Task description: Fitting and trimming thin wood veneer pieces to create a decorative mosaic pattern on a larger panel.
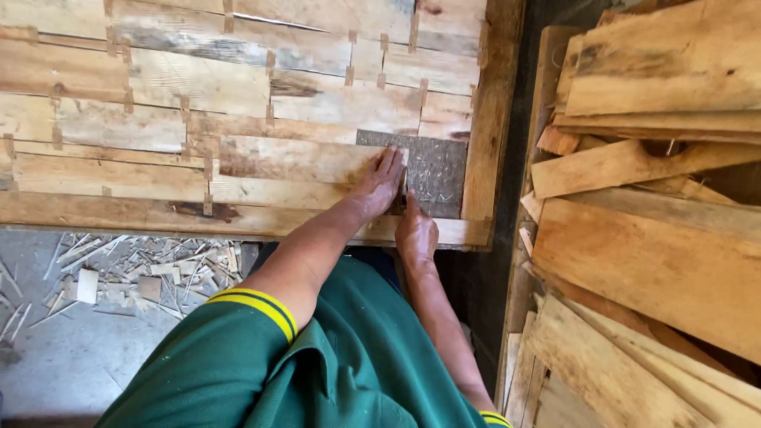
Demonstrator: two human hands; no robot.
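Note:
My left hand (380, 181) lies flat, palm down, on the right end of a pale wooden plank (293, 158) set inside a large wooden frame (491, 119). My right hand (414, 231) rests just below it on the frame's near rail, fingers curled and one digit pointing up against the plank's end. Whether it holds anything is hidden. Right of the plank's end, a dark grey backing (436, 166) shows through a gap between the planks and the frame's right rail. Several other planks fill the frame to the left and above.
A pile of loose rough boards (650, 254) is stacked at the right, beyond a dark narrow gap. Wood chips and offcuts (135, 273) litter the grey concrete floor at lower left. My green shirt with yellow-trimmed sleeves (349, 364) fills the bottom centre.

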